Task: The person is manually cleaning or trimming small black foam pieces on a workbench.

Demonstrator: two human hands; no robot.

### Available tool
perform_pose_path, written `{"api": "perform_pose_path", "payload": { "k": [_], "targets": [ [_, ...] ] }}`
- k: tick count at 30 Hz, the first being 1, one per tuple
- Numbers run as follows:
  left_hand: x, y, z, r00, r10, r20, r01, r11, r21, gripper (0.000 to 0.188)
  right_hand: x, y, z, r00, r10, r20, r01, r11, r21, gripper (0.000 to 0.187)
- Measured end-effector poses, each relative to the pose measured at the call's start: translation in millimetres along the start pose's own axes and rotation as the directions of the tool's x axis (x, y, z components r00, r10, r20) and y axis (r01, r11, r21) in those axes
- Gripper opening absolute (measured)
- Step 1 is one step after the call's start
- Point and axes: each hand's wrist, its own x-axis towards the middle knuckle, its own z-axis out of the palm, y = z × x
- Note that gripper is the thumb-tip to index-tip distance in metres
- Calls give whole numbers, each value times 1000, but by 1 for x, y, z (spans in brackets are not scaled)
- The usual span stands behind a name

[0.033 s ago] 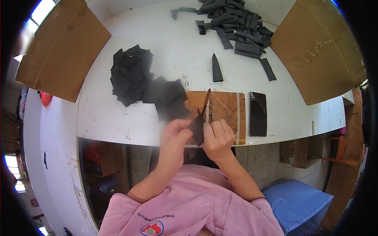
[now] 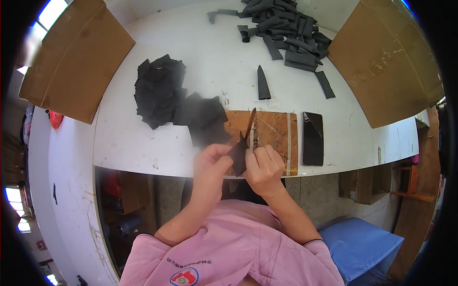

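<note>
Both hands meet at the table's near edge over a worn brown board [image 2: 278, 128]. A dark, flat piece of material [image 2: 238, 159] is between them, its pointed tip upward. My left hand [image 2: 211, 167] is closed in a pinch on its left side. On its right side, my right hand [image 2: 265, 169] is closed with curled fingers on the piece's edge. Just above the tip, a thin brown stick-like strip [image 2: 250, 123] stands out at a slant; its lower end is hidden behind the piece. A stack of similar dark flat pieces [image 2: 206, 121] lies by my left hand.
A larger heap of dark pieces [image 2: 160, 90] lies at left. Rolled dark tubes [image 2: 286, 33] are piled at the far right, with one pointed tube [image 2: 263, 85] nearer. A black phone [image 2: 313, 138] rests right of the board. Cardboard panels [image 2: 78, 59] flank the table [image 2: 138, 148].
</note>
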Motion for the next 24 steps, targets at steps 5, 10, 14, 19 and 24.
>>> {"api": "perform_pose_path", "payload": {
  "k": [5,10,14,19,24],
  "targets": [
    [4,-3,-9,994,109,-25,-99,960,262,8,13,-3,-26,882,203,426,-434,703,564,34],
    [-3,-12,3,926,350,139,-369,774,515,4,6,-14,-23,869,391,304,-492,611,620,18],
    [-4,-17,5,795,584,161,-504,491,711,8,8,-17,-12,961,229,155,-274,874,402,10],
    [5,-13,-4,988,145,-52,-133,974,185,9,3,-19,-1,898,397,191,-440,781,443,9],
    [6,6,-20,938,-77,339,202,913,-354,18,4,-6,-7,602,401,690,-657,-241,714,5]
  ]
}}
